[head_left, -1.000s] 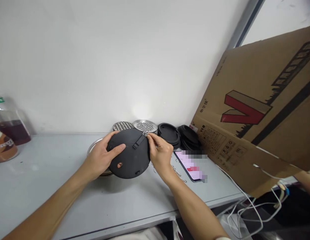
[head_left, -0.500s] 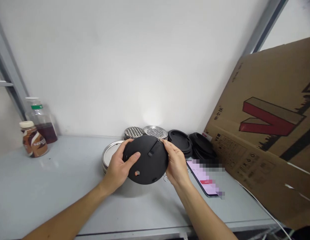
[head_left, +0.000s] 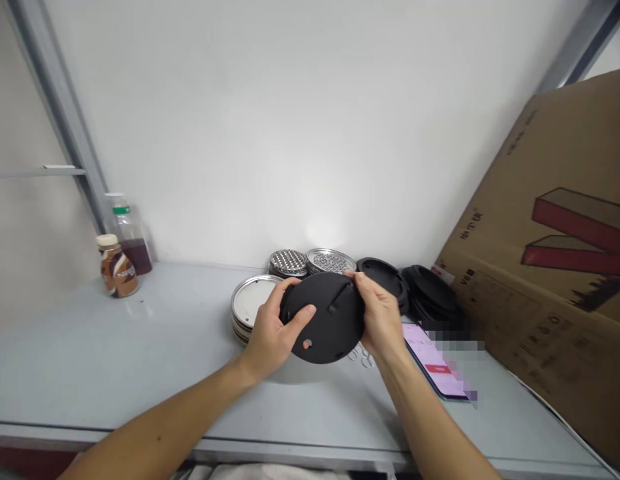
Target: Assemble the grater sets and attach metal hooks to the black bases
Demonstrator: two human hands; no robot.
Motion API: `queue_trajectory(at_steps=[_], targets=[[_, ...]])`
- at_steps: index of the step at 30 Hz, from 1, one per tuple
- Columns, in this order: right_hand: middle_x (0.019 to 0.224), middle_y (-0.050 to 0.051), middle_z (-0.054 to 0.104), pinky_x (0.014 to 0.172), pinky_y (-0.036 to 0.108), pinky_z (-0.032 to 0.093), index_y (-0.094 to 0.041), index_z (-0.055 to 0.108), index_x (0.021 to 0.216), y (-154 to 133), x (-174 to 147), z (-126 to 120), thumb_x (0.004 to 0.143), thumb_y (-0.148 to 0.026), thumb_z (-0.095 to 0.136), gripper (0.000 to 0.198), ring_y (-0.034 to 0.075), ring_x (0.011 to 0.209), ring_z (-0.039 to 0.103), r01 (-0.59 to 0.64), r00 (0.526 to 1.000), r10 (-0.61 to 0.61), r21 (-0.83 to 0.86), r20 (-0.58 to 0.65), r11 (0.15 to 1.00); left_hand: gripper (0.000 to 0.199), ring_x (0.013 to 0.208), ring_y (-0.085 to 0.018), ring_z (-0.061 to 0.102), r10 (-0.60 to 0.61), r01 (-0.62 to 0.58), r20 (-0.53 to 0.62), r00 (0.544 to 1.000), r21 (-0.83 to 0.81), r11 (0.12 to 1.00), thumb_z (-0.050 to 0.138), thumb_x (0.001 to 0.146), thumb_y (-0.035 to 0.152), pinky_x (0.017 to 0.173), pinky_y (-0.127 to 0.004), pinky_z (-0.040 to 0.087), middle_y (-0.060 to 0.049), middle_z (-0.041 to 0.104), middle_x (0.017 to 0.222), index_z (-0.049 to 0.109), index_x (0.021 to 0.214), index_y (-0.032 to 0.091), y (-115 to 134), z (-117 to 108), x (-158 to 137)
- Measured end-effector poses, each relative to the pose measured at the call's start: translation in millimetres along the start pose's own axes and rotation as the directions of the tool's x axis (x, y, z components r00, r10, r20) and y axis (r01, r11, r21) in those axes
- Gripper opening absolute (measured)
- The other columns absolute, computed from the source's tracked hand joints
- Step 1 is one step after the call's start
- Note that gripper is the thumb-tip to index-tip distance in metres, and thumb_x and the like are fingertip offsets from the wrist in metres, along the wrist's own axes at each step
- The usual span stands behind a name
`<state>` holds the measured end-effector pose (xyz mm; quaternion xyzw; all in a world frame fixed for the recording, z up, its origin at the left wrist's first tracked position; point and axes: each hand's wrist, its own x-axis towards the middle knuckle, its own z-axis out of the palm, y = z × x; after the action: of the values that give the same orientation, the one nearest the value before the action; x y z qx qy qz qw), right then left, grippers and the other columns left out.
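Both my hands hold up a black round lid (head_left: 323,340) above the table, tilted with its flat face towards me. It has a slot near the top right and a small round hole at the lower left. My left hand (head_left: 280,327) grips the left edge, thumb across the face. At the right edge my right hand (head_left: 380,310) is closed, thumb and forefinger pinched at the rim by the slot's upper end. Whether a small ring is in that pinch I cannot make out. Several thin metal rings (head_left: 366,361) lie on the table beyond, partly hidden by the hand.
Behind the lid stand a stack of white discs with metal rims (head_left: 250,300), grater discs (head_left: 289,260) and a perforated metal disc (head_left: 335,259). More black lids (head_left: 430,293) are piled at right, by a phone (head_left: 440,370) and a large carton (head_left: 550,267). Two bottles (head_left: 119,270) stand at left.
The view has swung left, so everything appears further right. My hands keep the same hold on the lid. A small metal ring visible earlier at my right fingertips no longer shows clearly.
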<state>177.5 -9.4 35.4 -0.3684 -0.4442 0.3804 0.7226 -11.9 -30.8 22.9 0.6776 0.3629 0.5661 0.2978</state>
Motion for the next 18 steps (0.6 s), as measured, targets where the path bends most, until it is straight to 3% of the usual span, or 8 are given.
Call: queue_trajectory(at_steps=[2, 4, 5, 6, 8, 10, 11, 18], targets=[[0.077, 0.005, 0.072, 0.064, 0.032, 0.057, -0.015, 0.075, 0.088, -9, 16, -17, 0.076, -0.049, 0.075, 0.036, 0.018, 0.067, 0.068, 0.164, 0.973, -0.16, 0.006, -0.168, 0.987, 0.029, 0.087, -0.016, 0.067, 0.1, -0.1, 0.002, 0.995, 0.059, 0.993, 0.063, 0.09, 0.03, 0.076, -0.025, 0.056, -0.001, 0.068, 0.101, 0.054, 0.117, 0.025, 2, -5, 0], [0.07, 0.002, 0.068, 0.06, 0.029, 0.056, -0.014, 0.072, 0.081, -16, 34, -40, 0.076, -0.049, 0.075, 0.035, 0.014, 0.059, 0.064, 0.381, 0.833, -0.381, -0.081, -0.402, 0.921, 0.03, 0.084, -0.015, 0.068, 0.29, -0.289, 0.02, 0.957, 0.142, 0.947, 0.064, 0.088, 0.021, 0.075, -0.025, 0.057, -0.002, 0.069, 0.098, 0.055, 0.117, 0.023, 1, -8, -4], [0.067, 0.001, 0.066, 0.056, 0.026, 0.053, -0.014, 0.071, 0.078, -18, 42, -53, 0.077, -0.049, 0.073, 0.035, 0.012, 0.055, 0.06, 0.447, 0.745, -0.461, -0.151, -0.482, 0.882, 0.032, 0.084, -0.016, 0.069, 0.416, -0.421, 0.066, 0.907, 0.154, 0.894, 0.063, 0.087, 0.016, 0.076, -0.025, 0.057, -0.003, 0.07, 0.097, 0.055, 0.117, 0.022, 1, -7, -7], [0.064, 0.0, 0.063, 0.052, 0.025, 0.05, -0.014, 0.07, 0.077, -19, 49, -65, 0.079, -0.049, 0.07, 0.035, 0.011, 0.051, 0.057, 0.478, 0.675, -0.518, -0.223, -0.526, 0.85, 0.033, 0.085, -0.017, 0.07, 0.547, -0.564, 0.145, 0.825, 0.127, 0.816, 0.061, 0.086, 0.013, 0.077, -0.027, 0.059, -0.004, 0.072, 0.097, 0.056, 0.118, 0.021, 0, -4, -11], [0.059, -0.001, 0.059, 0.046, 0.024, 0.044, -0.014, 0.068, 0.076, -19, 58, -83, 0.083, -0.049, 0.065, 0.036, 0.01, 0.046, 0.051, 0.465, 0.602, -0.583, -0.354, -0.546, 0.811, 0.033, 0.091, -0.019, 0.071, 0.742, -0.784, 0.325, 0.587, -0.001, 0.621, 0.059, 0.087, 0.011, 0.082, -0.03, 0.06, -0.008, 0.074, 0.098, 0.058, 0.119, 0.016, 0, 5, -20], [0.055, -0.002, 0.055, 0.045, 0.024, 0.04, -0.014, 0.068, 0.077, -15, 60, -91, 0.087, -0.047, 0.061, 0.035, 0.01, 0.045, 0.049, 0.417, 0.603, -0.612, -0.453, -0.511, 0.788, 0.028, 0.094, -0.02, 0.072, 0.818, -0.874, 0.427, 0.385, -0.116, 0.472, 0.06, 0.088, 0.013, 0.086, -0.03, 0.061, -0.011, 0.076, 0.097, 0.061, 0.116, 0.011, 3, 16, -30], [0.055, -0.002, 0.055, 0.046, 0.024, 0.04, -0.014, 0.068, 0.077, -13, 59, -91, 0.088, -0.046, 0.06, 0.035, 0.011, 0.046, 0.05, 0.398, 0.617, -0.623, -0.492, -0.481, 0.774, 0.025, 0.093, -0.02, 0.073, 0.83, -0.89, 0.444, 0.337, -0.136, 0.434, 0.062, 0.088, 0.013, 0.086, -0.029, 0.061, -0.011, 0.077, 0.095, 0.063, 0.113, 0.01, 5, 21, -34], [0.056, -0.002, 0.055, 0.051, 0.024, 0.041, -0.014, 0.069, 0.081, -6, 47, -74, 0.091, -0.043, 0.058, 0.033, 0.011, 0.048, 0.051, 0.369, 0.698, -0.644, -0.613, -0.313, 0.699, 0.016, 0.086, -0.018, 0.072, 0.809, -0.899, 0.485, 0.331, -0.1, 0.427, 0.056, 0.09, 0.009, 0.08, -0.026, 0.061, -0.009, 0.075, 0.085, 0.065, 0.103, 0.008, 9, 29, -38]])
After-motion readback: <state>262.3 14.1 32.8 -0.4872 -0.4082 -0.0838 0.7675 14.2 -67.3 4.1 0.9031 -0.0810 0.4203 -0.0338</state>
